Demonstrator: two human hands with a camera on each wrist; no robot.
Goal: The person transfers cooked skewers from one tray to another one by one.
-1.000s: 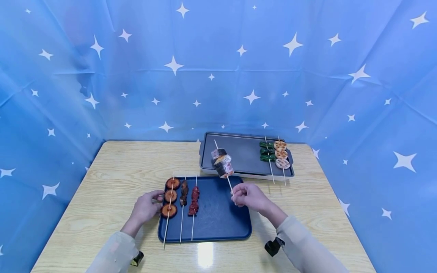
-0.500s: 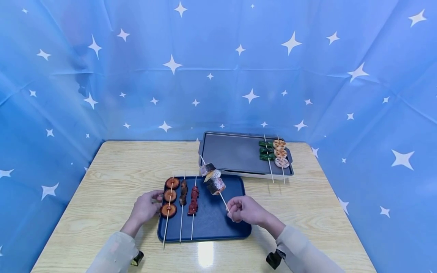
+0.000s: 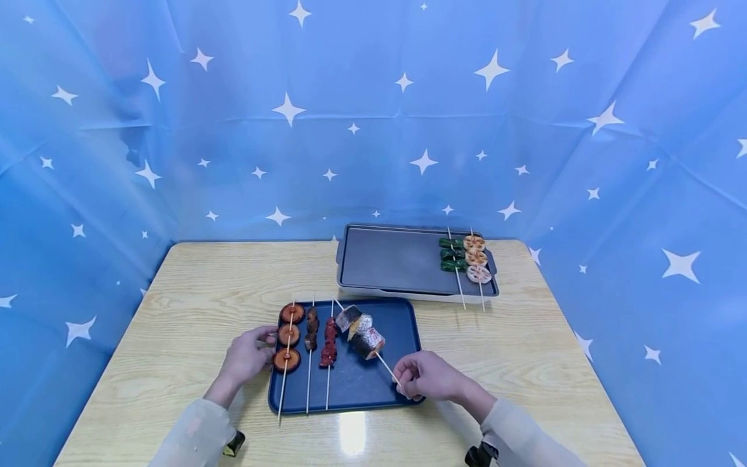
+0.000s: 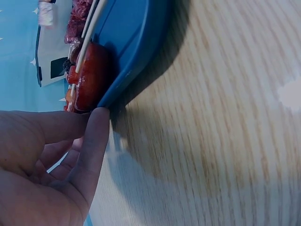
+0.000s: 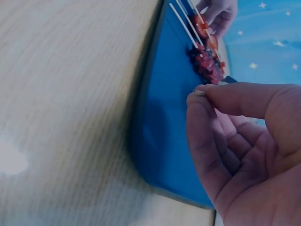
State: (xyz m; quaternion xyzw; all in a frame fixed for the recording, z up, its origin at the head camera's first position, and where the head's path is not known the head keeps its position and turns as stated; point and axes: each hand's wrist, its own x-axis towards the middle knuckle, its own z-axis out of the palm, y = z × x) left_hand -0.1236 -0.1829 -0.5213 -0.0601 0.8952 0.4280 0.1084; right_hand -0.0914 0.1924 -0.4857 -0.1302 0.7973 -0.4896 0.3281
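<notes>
My right hand [image 3: 428, 376] pinches the stick end of a thick fish-like skewer [image 3: 369, 342], which slants up-left over the blue tray [image 3: 373, 383]. In the right wrist view, thumb and forefinger of the right hand [image 5: 244, 136] meet on the stick's tip. My left hand [image 3: 248, 355] holds the tray's left rim between thumb and finger, as the left wrist view shows with the left hand [image 4: 56, 165] at the rim. Left to right on the tray lie a mushroom skewer [image 3: 288, 335], a brown meat skewer [image 3: 312, 329] and a red meat skewer [image 3: 329, 344].
Behind the tray stands a grey griddle plate [image 3: 391, 259]. At its right end lie a green pepper skewer [image 3: 452, 254] and a lotus root skewer [image 3: 476, 258], their sticks reaching past the front edge. A blue star-patterned curtain [image 3: 350, 78] hangs behind the wooden table [image 3: 216, 285].
The right hand has come down and toward the front, bringing the fish-like skewer from above the griddle's front edge to over the tray. The left hand has stayed at the tray's rim.
</notes>
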